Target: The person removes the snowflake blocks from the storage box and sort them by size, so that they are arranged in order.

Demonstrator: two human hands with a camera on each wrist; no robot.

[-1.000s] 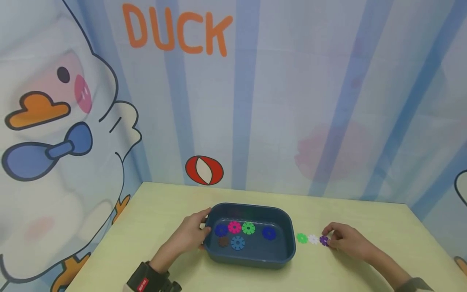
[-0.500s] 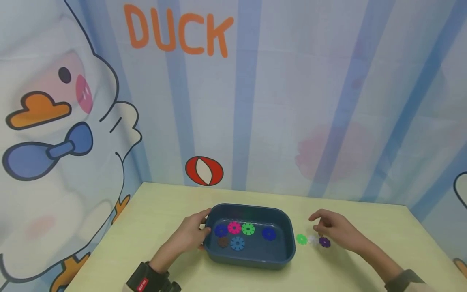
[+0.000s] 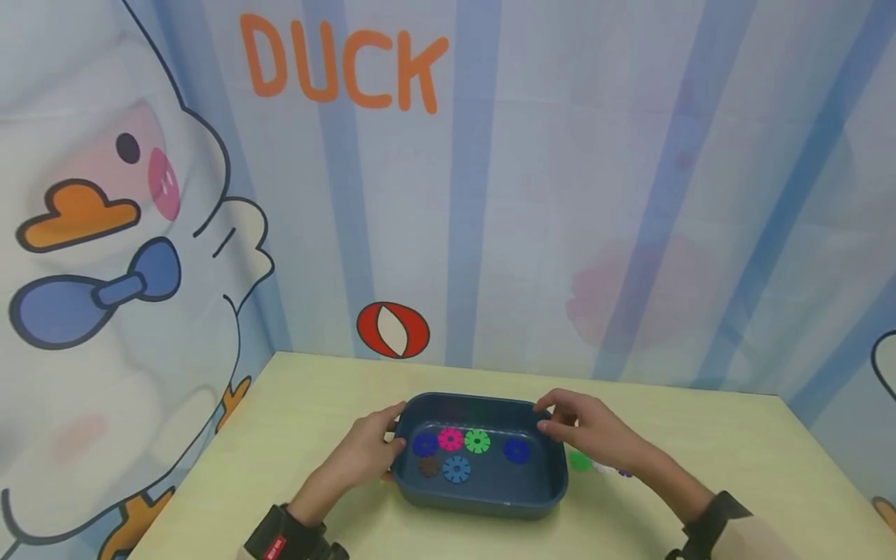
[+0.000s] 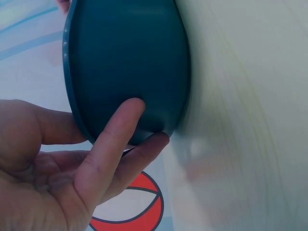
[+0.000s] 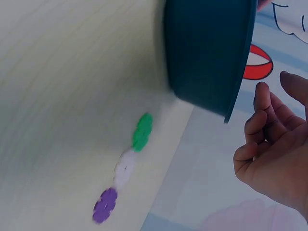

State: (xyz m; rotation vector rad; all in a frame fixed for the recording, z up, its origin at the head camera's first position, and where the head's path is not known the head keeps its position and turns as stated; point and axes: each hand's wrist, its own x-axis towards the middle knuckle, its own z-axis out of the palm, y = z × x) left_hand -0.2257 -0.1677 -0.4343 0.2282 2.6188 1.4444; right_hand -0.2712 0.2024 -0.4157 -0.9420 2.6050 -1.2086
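A dark blue rectangular plastic basin (image 3: 490, 490) stands on the table, held at its left end by my left hand (image 3: 360, 447). In the left wrist view the left fingers (image 4: 113, 139) lie against the basin's outer end wall. Over the basin's far right corner hovers my right hand (image 3: 591, 428), loosely bent and holding nothing. Inside the basin lie notched plastic discs: a pink disc (image 3: 451, 439), a green disc (image 3: 477, 441), a light blue disc (image 3: 456, 469), a brown disc (image 3: 428, 466) and two dark blue ones, including the right-hand dark blue disc (image 3: 516, 450).
Right of the basin, a green disc (image 5: 143, 132), a white disc (image 5: 125, 168) and a purple disc (image 5: 105, 205) form a row on the pale yellow table (image 3: 322, 389). Behind the table hangs a striped cloth (image 3: 532, 194) with a duck print.
My right hand has let go of the purple disc, leaving it at the end of the row, and moved left to above the basin's right rim. The left hand stays put.
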